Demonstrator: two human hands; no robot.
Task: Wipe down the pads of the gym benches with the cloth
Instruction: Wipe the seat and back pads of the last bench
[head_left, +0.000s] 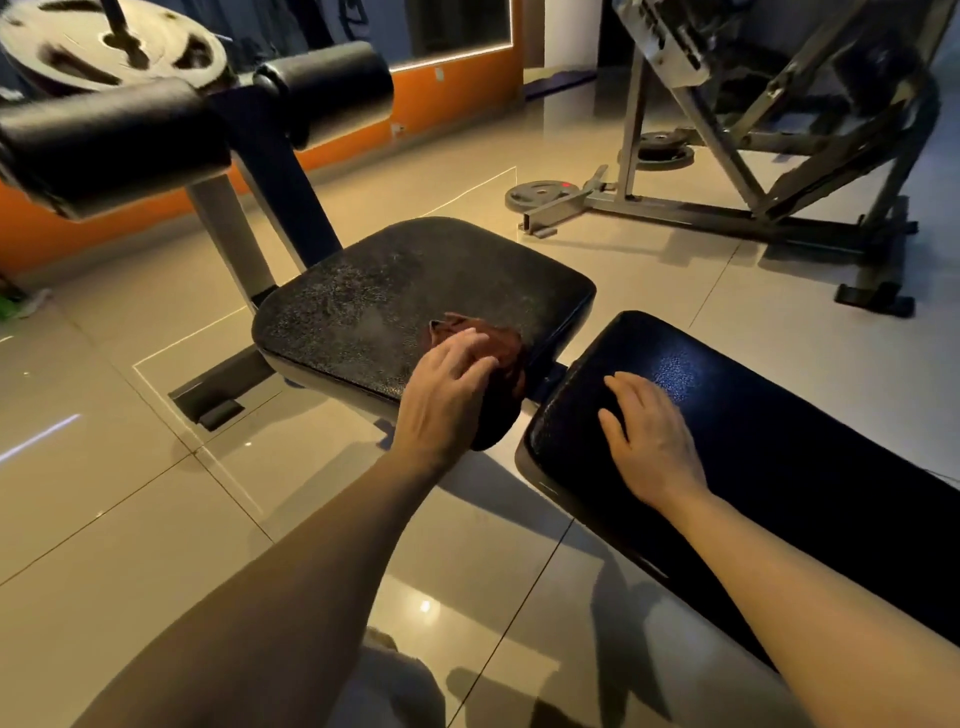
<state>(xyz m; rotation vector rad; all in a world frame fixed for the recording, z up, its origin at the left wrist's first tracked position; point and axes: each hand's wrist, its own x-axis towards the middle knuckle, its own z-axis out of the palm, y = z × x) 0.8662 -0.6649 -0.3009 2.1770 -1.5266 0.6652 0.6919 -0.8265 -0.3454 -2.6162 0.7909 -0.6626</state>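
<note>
Currently wiping: left hand (441, 395) pressing brown crumpled cloth (498, 343) at dusty black seat pad (374, 296) near edge, fingers flat; right hand (649, 441) flat on glossy black back pad (779, 415). Next: sweeping toward far edge.

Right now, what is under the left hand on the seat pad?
Under the left hand lies a dark reddish-brown cloth, pressed on the seat pad's near corner and hanging over its edge. The pad surface beneath the cloth is covered and cannot be seen.
</note>
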